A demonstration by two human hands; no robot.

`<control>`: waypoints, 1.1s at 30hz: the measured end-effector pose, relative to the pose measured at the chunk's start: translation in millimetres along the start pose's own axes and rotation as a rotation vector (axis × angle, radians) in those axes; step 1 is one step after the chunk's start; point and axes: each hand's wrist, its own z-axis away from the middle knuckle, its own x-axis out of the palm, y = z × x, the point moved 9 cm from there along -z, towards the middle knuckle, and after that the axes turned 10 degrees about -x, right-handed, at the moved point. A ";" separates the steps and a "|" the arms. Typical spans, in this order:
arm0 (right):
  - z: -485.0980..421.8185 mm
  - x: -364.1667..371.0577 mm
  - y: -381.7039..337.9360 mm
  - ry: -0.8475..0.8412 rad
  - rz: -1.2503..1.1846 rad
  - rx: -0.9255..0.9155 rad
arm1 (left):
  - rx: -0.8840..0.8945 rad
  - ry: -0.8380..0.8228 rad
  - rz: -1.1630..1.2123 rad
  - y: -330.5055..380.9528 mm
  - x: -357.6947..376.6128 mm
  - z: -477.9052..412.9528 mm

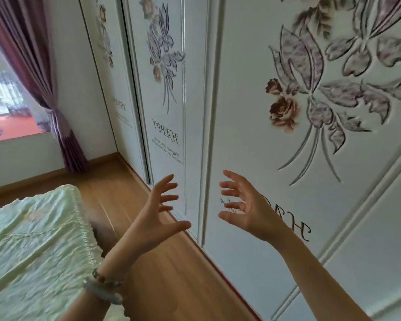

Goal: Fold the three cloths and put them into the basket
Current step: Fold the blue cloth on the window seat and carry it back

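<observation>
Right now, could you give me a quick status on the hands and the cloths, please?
Left hand open, empty. Right hand open, empty. No cloths or basket in view. Wardrobe door directly ahead.

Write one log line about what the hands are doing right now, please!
left hand: open, empty | right hand: open, empty | both raised before wardrobe door | cloths, basket: not in view | bed: lower left

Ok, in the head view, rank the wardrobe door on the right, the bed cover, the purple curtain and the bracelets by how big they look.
1. Wardrobe door, largest.
2. Bed cover.
3. Purple curtain, though it hangs farther from the camera, so its true size is unsure.
4. Bracelets, smallest.
</observation>
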 end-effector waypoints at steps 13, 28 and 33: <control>-287.9 52.2 102.6 -0.296 -0.149 -0.186 | -0.207 0.347 -0.115 -116.2 -103.6 -177.8; -575.0 201.5 172.7 -0.564 -0.249 -0.351 | -0.423 0.700 -0.213 -263.8 -266.8 -311.9; -681.9 266.4 188.5 -0.563 -0.249 -0.358 | -0.412 0.721 -0.218 -329.4 -348.8 -369.2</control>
